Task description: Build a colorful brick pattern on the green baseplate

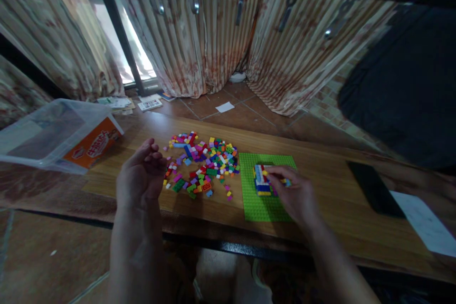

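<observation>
My right hand (294, 192) reaches over a green studded baseplate (269, 211). Its thumb and fingertips pinch a small yellow brick (264, 172) at the top of a block build. That build (262, 189), in layers of blue, yellow, light blue, red and white bricks, stands on the plate, its right part covered by the hand. To the left, my left hand (145, 171) is raised with its palm turned inward. Its fingers are loosely bent, and nothing shows in them. Beside it a pile of loose coloured bricks (211, 172) is spread over the wooden table.
A clear plastic bin (53, 133) with an orange label stands at the table's left end. On the right lie a dark phone-like slab (374, 187) and a white sheet (423, 221). Papers (149, 103) lie behind the table, below striped curtains (221, 38).
</observation>
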`<action>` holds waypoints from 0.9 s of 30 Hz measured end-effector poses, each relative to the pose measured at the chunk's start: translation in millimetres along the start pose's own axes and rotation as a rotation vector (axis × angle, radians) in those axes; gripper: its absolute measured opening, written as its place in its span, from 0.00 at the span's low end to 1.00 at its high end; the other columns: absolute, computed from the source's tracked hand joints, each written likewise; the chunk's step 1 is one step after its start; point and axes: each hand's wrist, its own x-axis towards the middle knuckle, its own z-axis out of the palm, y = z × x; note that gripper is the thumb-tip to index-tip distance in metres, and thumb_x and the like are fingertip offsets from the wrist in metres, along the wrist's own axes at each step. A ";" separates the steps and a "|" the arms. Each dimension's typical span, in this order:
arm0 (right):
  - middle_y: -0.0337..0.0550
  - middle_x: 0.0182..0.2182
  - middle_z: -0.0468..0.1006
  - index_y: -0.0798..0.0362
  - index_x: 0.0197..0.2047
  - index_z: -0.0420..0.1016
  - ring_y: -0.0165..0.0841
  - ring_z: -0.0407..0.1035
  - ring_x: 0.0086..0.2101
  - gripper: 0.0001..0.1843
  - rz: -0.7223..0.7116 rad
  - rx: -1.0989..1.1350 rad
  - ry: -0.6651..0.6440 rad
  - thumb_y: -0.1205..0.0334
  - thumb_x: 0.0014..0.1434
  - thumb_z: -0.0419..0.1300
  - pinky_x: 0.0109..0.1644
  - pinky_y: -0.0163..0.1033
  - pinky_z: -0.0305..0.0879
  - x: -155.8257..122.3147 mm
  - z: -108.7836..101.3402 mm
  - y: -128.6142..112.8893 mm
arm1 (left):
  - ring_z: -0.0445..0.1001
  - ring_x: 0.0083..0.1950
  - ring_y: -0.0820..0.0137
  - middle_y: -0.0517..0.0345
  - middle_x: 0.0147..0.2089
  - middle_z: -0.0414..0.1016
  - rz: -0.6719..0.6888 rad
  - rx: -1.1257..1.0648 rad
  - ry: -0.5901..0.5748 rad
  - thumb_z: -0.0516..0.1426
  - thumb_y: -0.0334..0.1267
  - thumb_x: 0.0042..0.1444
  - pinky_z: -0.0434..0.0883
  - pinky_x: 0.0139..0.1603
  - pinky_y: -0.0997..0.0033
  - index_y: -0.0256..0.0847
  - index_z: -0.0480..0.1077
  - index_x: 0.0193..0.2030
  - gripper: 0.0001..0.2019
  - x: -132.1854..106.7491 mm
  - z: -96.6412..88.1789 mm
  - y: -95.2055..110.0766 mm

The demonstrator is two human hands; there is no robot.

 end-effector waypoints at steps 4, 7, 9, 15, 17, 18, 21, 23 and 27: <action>0.42 0.35 0.81 0.48 0.37 0.80 0.36 0.74 0.35 0.11 0.123 -0.047 -0.017 0.53 0.58 0.61 0.43 0.42 0.70 4.4 -32.6 24.7 | 0.66 0.19 0.84 0.62 0.24 0.69 0.009 0.009 -0.002 0.51 0.22 0.59 0.66 0.21 0.87 0.33 0.72 0.34 0.09 0.9 -0.4 -1.4; 0.42 0.37 0.81 0.48 0.37 0.81 0.36 0.74 0.37 0.10 0.108 -0.070 -0.087 0.54 0.57 0.61 0.44 0.42 0.70 4.5 -38.9 30.1 | 0.66 0.19 0.84 0.63 0.24 0.70 0.013 0.014 -0.014 0.51 0.22 0.58 0.67 0.21 0.87 0.33 0.72 0.34 0.09 0.8 0.2 -2.6; 0.42 0.37 0.81 0.48 0.37 0.80 0.37 0.74 0.38 0.10 0.065 -0.089 -0.128 0.55 0.58 0.60 0.45 0.43 0.69 4.8 -36.2 29.5 | 0.66 0.19 0.84 0.63 0.24 0.70 0.007 0.020 -0.016 0.51 0.22 0.58 0.67 0.21 0.87 0.33 0.71 0.34 0.09 0.5 1.0 -3.1; 0.42 0.35 0.80 0.47 0.36 0.80 0.38 0.74 0.37 0.09 -0.053 -0.158 -0.173 0.56 0.59 0.58 0.43 0.45 0.69 8.7 -24.4 32.4 | 0.66 0.19 0.84 0.63 0.23 0.69 -0.010 0.043 0.010 0.51 0.22 0.59 0.68 0.20 0.89 0.35 0.71 0.33 0.09 -1.2 3.9 -4.2; 0.41 0.34 0.80 0.46 0.35 0.80 0.38 0.74 0.37 0.09 -0.073 -0.159 -0.170 0.56 0.60 0.58 0.43 0.45 0.70 9.7 -22.1 35.2 | 0.66 0.19 0.84 0.63 0.22 0.69 -0.015 0.046 0.008 0.51 0.23 0.59 0.68 0.20 0.89 0.36 0.71 0.32 0.10 -2.2 5.0 -4.2; 0.41 0.34 0.80 0.46 0.35 0.80 0.38 0.73 0.36 0.09 -0.076 -0.158 -0.167 0.56 0.60 0.58 0.42 0.46 0.70 10.1 -21.0 36.0 | 0.65 0.19 0.84 0.63 0.22 0.69 -0.018 0.046 0.006 0.51 0.22 0.58 0.68 0.19 0.89 0.37 0.71 0.32 0.10 -2.6 5.5 -4.2; 0.41 0.33 0.80 0.46 0.33 0.79 0.37 0.73 0.35 0.10 -0.088 -0.177 -0.158 0.56 0.60 0.58 0.41 0.45 0.69 10.9 -17.8 35.3 | 0.66 0.18 0.84 0.63 0.23 0.70 -0.014 0.043 0.006 0.52 0.22 0.58 0.68 0.19 0.89 0.37 0.71 0.32 0.10 -3.6 6.3 -4.1; 0.41 0.32 0.80 0.46 0.32 0.79 0.37 0.72 0.36 0.10 -0.106 -0.196 -0.157 0.58 0.60 0.57 0.42 0.44 0.69 11.1 -16.0 32.8 | 0.66 0.18 0.84 0.63 0.23 0.69 -0.006 0.041 0.006 0.51 0.23 0.58 0.67 0.19 0.88 0.36 0.71 0.32 0.10 -3.8 6.4 -3.9; 0.41 0.34 0.80 0.47 0.32 0.80 0.37 0.72 0.37 0.10 -0.124 -0.195 -0.131 0.60 0.60 0.57 0.43 0.43 0.68 10.6 -13.9 28.2 | 0.66 0.19 0.84 0.63 0.23 0.69 -0.014 0.026 -0.004 0.51 0.22 0.59 0.67 0.20 0.89 0.35 0.71 0.32 0.10 -3.3 5.6 -3.3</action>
